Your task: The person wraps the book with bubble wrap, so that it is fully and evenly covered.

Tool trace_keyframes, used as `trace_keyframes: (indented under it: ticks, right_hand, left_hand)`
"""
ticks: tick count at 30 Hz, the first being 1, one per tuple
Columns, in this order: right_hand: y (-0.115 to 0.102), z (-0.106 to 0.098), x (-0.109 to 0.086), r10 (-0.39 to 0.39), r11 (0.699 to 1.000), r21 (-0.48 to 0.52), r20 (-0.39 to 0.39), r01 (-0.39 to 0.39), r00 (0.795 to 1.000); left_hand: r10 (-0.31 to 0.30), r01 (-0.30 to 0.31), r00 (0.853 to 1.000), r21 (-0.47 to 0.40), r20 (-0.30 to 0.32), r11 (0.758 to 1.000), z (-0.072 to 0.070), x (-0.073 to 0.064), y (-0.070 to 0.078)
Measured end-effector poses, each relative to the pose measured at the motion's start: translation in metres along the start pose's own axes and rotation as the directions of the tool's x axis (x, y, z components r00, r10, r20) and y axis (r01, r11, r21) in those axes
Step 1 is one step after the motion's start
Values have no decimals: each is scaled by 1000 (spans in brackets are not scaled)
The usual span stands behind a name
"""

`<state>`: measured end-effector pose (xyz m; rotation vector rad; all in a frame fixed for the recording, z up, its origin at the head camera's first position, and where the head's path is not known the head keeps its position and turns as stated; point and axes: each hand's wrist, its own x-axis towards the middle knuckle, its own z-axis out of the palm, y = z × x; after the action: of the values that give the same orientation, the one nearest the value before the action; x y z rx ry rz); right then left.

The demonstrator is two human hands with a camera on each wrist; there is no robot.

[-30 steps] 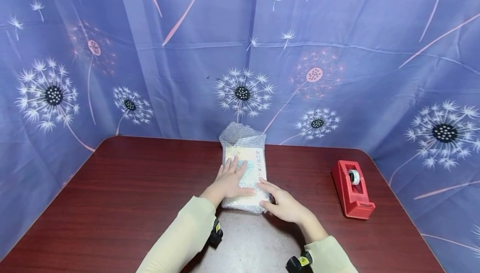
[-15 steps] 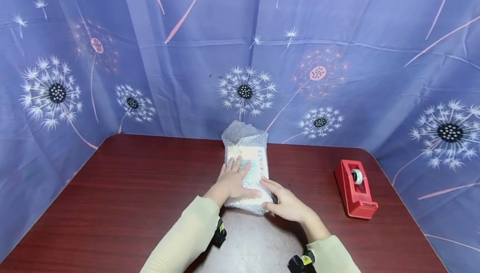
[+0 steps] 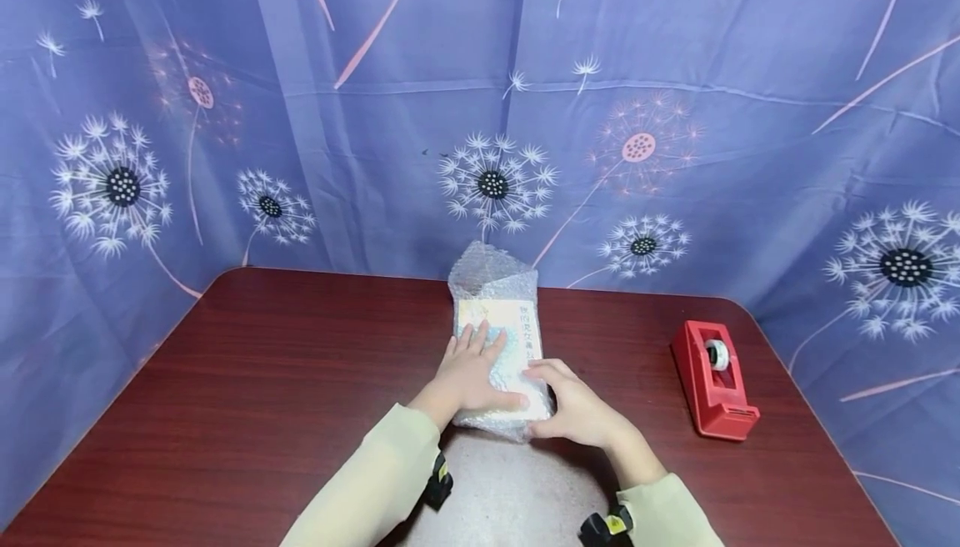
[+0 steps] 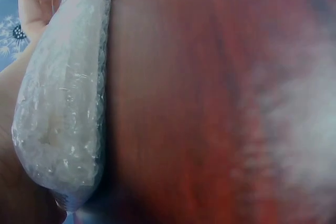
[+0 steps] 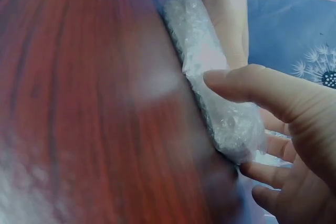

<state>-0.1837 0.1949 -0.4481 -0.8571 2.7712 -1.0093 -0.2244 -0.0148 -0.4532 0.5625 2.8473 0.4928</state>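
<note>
A book in clear bubble wrap (image 3: 513,347) lies on the table, its pale cover and vertical lettering showing through. Loose wrap (image 3: 491,270) sticks out past its far end. My left hand (image 3: 468,376) rests on the cover with fingers spread. At the near right corner my right hand (image 3: 577,409) grips the book, fingers curved over the right side and thumb at the near edge. In the right wrist view the thumb (image 5: 236,85) presses the wrapped near end (image 5: 231,129). The left wrist view shows this padded end (image 4: 65,93) close up.
A red tape dispenser (image 3: 716,380) with a white roll stands on the right of the dark red wooden table (image 3: 322,347). Behind the table hangs a blue curtain (image 3: 375,163) with dandelion prints.
The wrapped book has slid slightly toward me, with both hands on it. My right fingers have curled more around its side. The view has shifted a little.
</note>
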Motion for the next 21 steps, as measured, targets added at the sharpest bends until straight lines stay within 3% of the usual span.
trace_keyframes:
  ticks: [4,9,17,21]
  right_hand:
    - [-1,1,0,21,1000,2,0,-21,1000]
    - [0,0,-2,63,996,52,63,-66,996]
    - [4,4,-1,39,999,-9,91,-39,995]
    - [0,5,0,29,999,-36,93,-26,995]
  left_hand:
    - [2,-2,1000,2,-3,1000,1,-4,4]
    - [10,-10,1000,2,-14,1000,3,-5,9]
    - [9,-9,1000,-13,-29,1000,6,-4,6]
    - [42,-43,999,-53,-21,998,2,-4,-1]
